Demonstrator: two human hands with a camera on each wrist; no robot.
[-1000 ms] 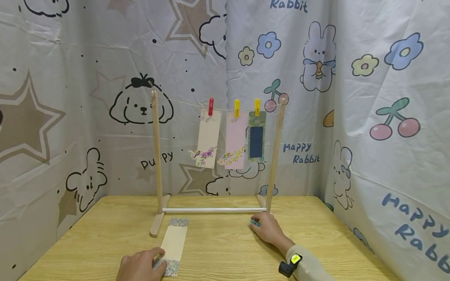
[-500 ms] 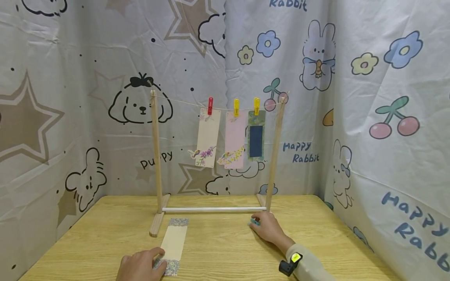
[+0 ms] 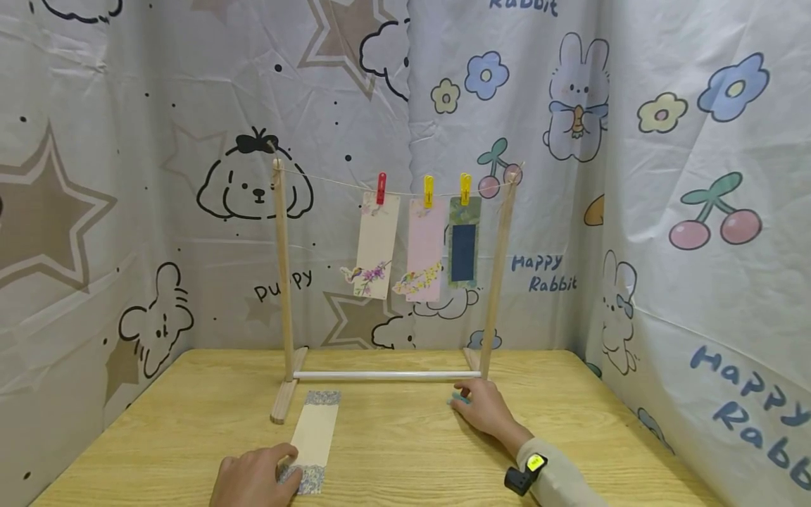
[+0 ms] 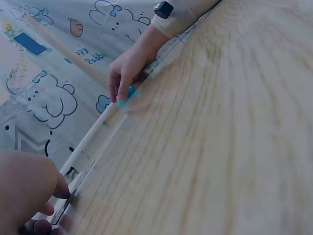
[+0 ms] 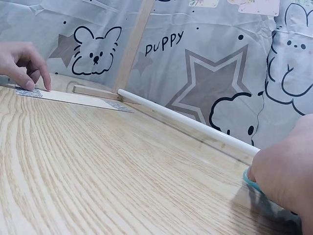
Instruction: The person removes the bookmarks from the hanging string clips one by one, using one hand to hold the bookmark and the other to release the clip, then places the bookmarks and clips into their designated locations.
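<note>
Likely our card (image 3: pixel 317 431) is light and bendy, best held farthest from the back edge of the table (image 3: pixel 393 436). Left hand (image 3: pixel 252 480) pinches it, right hand (image 3: pixel 486 408) a clip (image 3: pixel 459 399).

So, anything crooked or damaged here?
The cream rectangular paper card with purple flowers hangs askew under its red plastic clip, lower end toward the picture's left; the green-and-blue paper card hangs straighter. No damage shows.

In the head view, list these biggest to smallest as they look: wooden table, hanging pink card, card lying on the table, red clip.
1. Wooden table
2. Hanging pink card and lying card: too alike to rank, with the left hand partly covering the latter
3. Red clip
</note>
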